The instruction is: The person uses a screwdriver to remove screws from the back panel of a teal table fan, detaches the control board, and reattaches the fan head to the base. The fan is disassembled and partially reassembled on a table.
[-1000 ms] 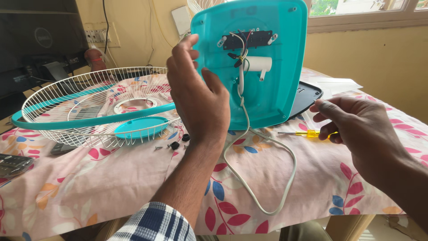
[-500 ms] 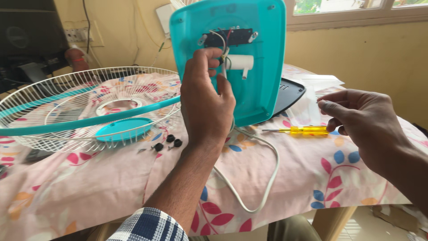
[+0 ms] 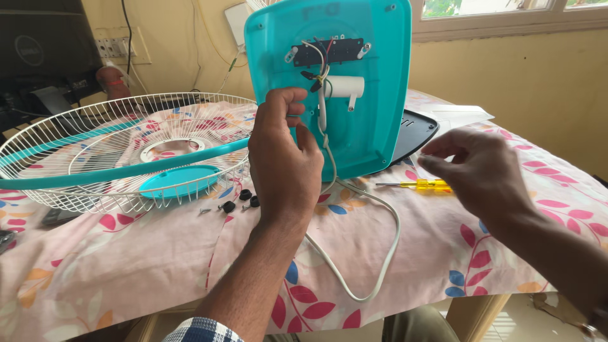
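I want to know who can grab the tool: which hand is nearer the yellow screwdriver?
Right. The right hand hovers just above the yellow screwdriver, partly covering its handle end. The left hand is farther left, at the teal fan base by the white cord.

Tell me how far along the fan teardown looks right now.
Done: the white wire grille lies off on the table, with loose screws and black caps beside it. In hand: the left hand grips the upright teal fan base, its wiring exposed. The right hand hovers empty over the yellow screwdriver. Left: the black terminal block remains mounted.
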